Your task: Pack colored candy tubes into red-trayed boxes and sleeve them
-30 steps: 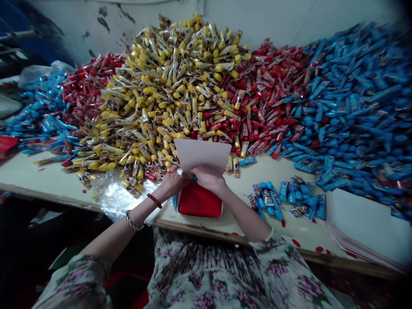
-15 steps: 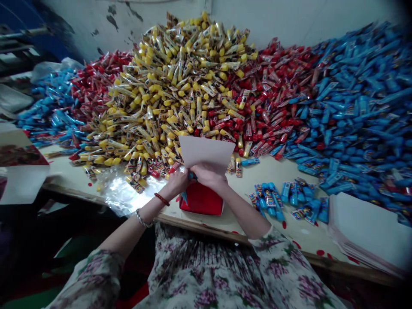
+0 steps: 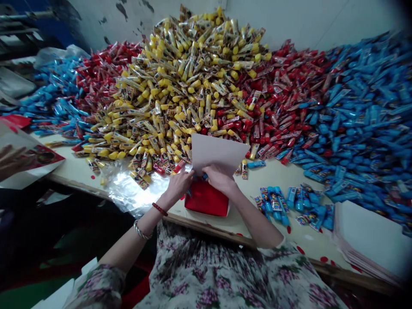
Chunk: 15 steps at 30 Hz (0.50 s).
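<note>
In the head view, a red box (image 3: pixel 206 199) stands near the table's front edge, its white flap (image 3: pixel 219 152) raised behind it. My left hand (image 3: pixel 180 185) is closed at the box's left side, with a bit of a blue wrapped tube (image 3: pixel 189 192) showing below its fingers. Curled over the opening, my right hand (image 3: pixel 219 178) has its fingertips on blue wrapped tubes (image 3: pixel 204 176). My fingers and the flap hide most of the box's inside.
Heaps of yellow-capped tubes (image 3: pixel 180 94), red tubes (image 3: pixel 283 94) and blue tubes (image 3: pixel 370 111) line the wall. Clear plastic (image 3: pixel 128 189) lies left; small blue groups (image 3: pixel 273 201) and stacked white card (image 3: pixel 370 236) sit right. Another person's hand (image 3: pixel 13 161) holds printed card (image 3: pixel 45 159).
The view has shifted a little, so box and heaps sit farther right. Both my hands stay at the box. At the left edge, another person's hand has come into view with the printed card.
</note>
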Available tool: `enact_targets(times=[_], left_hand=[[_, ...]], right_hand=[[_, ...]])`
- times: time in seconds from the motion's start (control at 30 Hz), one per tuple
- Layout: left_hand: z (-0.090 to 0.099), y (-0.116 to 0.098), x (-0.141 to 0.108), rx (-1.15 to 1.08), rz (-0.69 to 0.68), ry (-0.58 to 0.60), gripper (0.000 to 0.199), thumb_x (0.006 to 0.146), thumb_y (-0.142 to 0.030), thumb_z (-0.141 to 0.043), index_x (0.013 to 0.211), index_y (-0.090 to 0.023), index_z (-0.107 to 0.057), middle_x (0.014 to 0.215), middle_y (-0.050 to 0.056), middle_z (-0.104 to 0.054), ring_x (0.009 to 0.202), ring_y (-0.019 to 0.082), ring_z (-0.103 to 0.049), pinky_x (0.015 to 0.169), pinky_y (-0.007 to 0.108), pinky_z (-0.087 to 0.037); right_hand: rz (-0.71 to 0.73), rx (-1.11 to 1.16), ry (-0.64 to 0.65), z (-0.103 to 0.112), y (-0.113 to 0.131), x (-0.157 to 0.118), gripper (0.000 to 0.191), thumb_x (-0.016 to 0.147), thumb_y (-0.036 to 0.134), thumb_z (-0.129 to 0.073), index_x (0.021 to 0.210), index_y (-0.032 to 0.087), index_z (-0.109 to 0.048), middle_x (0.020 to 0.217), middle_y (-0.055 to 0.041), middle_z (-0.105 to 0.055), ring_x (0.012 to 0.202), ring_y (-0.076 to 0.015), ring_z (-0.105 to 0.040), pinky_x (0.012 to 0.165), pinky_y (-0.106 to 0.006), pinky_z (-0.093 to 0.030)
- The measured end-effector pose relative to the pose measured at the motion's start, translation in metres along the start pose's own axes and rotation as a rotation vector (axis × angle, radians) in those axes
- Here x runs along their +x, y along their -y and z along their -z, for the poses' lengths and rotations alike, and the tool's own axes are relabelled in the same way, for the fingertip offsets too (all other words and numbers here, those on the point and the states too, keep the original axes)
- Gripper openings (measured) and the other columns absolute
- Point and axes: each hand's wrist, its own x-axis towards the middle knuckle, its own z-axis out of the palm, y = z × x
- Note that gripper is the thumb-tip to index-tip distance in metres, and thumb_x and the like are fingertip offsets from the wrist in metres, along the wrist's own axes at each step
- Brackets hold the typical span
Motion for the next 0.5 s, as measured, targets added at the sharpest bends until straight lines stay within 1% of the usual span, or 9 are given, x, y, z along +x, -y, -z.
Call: enact_targets(times=[0.1, 0.17, 0.23, 0.27, 0.3, 0.33, 0.4, 0.47, 0.5], left_hand=[[-0.001, -0.001, -0.001, -0.039, 0.006, -0.004, 0.028, 0.094, -0.027, -0.036, 0.113, -0.022, -0.057, 0.096, 0.009, -0.068, 0.088, 0.024, -0.065, 0.065, 0.029, -0.044], [0.001, -0.001, -0.003, -0.074, 0.024, -0.003, 0.030, 0.094, -0.028, -0.038, 0.117, -0.024, -0.056, 0.097, 0.009, -0.068, 0.088, 0.023, -0.065, 0.066, 0.029, -0.044], [0.004, 0.003, -0.008, -0.143, 0.035, -0.021, 0.030, 0.094, -0.033, -0.040, 0.118, -0.025, -0.057, 0.100, 0.008, -0.068, 0.088, 0.023, -0.065, 0.067, 0.029, -0.044], [0.006, 0.006, -0.011, -0.187, 0.047, -0.049, 0.030, 0.094, -0.035, -0.040, 0.117, -0.025, -0.057, 0.101, 0.008, -0.067, 0.089, 0.022, -0.064, 0.068, 0.029, -0.045], [0.008, 0.011, -0.016, -0.230, 0.064, -0.088, 0.030, 0.095, -0.037, -0.040, 0.115, -0.024, -0.058, 0.102, 0.007, -0.066, 0.089, 0.022, -0.064, 0.069, 0.029, -0.045], [0.009, 0.016, -0.021, -0.267, 0.085, -0.132, 0.031, 0.095, -0.037, -0.038, 0.111, -0.022, -0.060, 0.101, 0.007, -0.065, 0.089, 0.021, -0.063, 0.071, 0.028, -0.045], [0.011, 0.026, -0.031, -0.319, 0.121, -0.216, 0.031, 0.096, -0.035, -0.034, 0.101, -0.019, -0.060, 0.096, 0.007, -0.062, 0.085, 0.019, -0.061, 0.074, 0.029, -0.046], [0.009, 0.032, -0.040, -0.354, 0.103, -0.274, 0.026, 0.095, -0.029, -0.035, 0.095, -0.018, -0.058, 0.092, 0.006, -0.057, 0.085, 0.018, -0.058, 0.078, 0.031, -0.047], [0.007, 0.032, -0.043, -0.370, 0.079, -0.295, 0.021, 0.093, -0.026, -0.037, 0.095, -0.017, -0.057, 0.093, 0.006, -0.055, 0.086, 0.018, -0.056, 0.080, 0.032, -0.047]], right_hand=[[0.016, 0.025, 0.034, 0.004, 0.014, 0.009, 0.029, 0.085, 0.009, -0.044, 0.099, 0.018, -0.068, 0.101, -0.0126, -0.069, 0.094, -0.0238, -0.063, 0.081, -0.032, -0.044], [0.028, 0.044, 0.055, 0.006, 0.021, 0.015, 0.030, 0.085, 0.008, -0.043, 0.098, 0.016, -0.069, 0.101, -0.0139, -0.069, 0.093, -0.0235, -0.064, 0.079, -0.031, -0.044], [0.044, 0.064, 0.053, 0.003, 0.021, 0.015, 0.029, 0.085, 0.008, -0.046, 0.099, 0.017, -0.069, 0.100, -0.0128, -0.070, 0.091, -0.0227, -0.064, 0.079, -0.031, -0.045], [0.067, 0.106, 0.018, -0.002, 0.018, 0.013, 0.027, 0.084, 0.009, -0.049, 0.101, 0.018, -0.068, 0.100, -0.0118, -0.070, 0.092, -0.0224, -0.064, 0.080, -0.031, -0.045], [0.091, 0.178, -0.056, -0.009, 0.014, 0.009, 0.026, 0.083, 0.011, -0.053, 0.103, 0.019, -0.067, 0.102, -0.0107, -0.069, 0.094, -0.0220, -0.063, 0.083, -0.031, -0.045], [0.102, 0.279, -0.173, -0.019, 0.009, 0.003, 0.026, 0.082, 0.014, -0.056, 0.106, 0.020, -0.065, 0.104, -0.0097, -0.068, 0.097, -0.0213, -0.062, 0.085, -0.031, -0.044], [0.052, 0.558, -0.484, -0.042, -0.002, -0.010, 0.026, 0.082, 0.023, -0.059, 0.108, 0.020, -0.062, 0.103, -0.0076, -0.066, 0.094, -0.0189, -0.061, 0.085, -0.031, -0.046], [-0.092, 0.873, -0.749, -0.066, -0.010, -0.021, 0.023, 0.085, 0.031, -0.053, 0.104, 0.020, -0.059, 0.090, -0.0040, -0.063, 0.075, -0.0151, -0.061, 0.072, -0.029, -0.049], [-0.153, 1.010, -0.838, -0.077, -0.012, -0.025, 0.022, 0.086, 0.032, -0.050, 0.102, 0.019, -0.056, 0.085, -0.0019, -0.060, 0.067, -0.0133, -0.058, 0.066, -0.027, -0.050]])
